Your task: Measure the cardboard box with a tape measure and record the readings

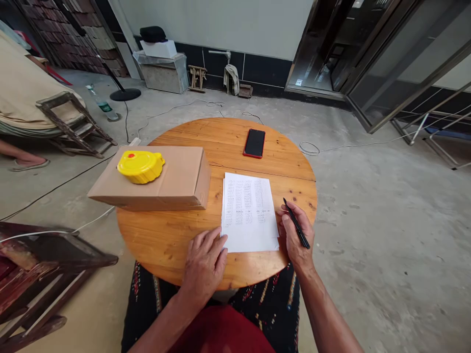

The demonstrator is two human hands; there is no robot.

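Observation:
Sheets of white paper lie stacked on the round wooden table, the top one covered in columns of small handwriting too fine to read. My left hand rests flat with fingers apart, its fingertips touching the paper's lower left edge. At the right edge of the sheets, my right hand is closed around a black pen, whose tip points up and away from the paper. A cardboard box stands to the left, with a yellow tape measure on top.
A phone with a red edge lies near the table's far side. Cables run across the concrete floor. Wooden furniture stands close on the left, a folding stool behind it. A seated person's foot shows at far left.

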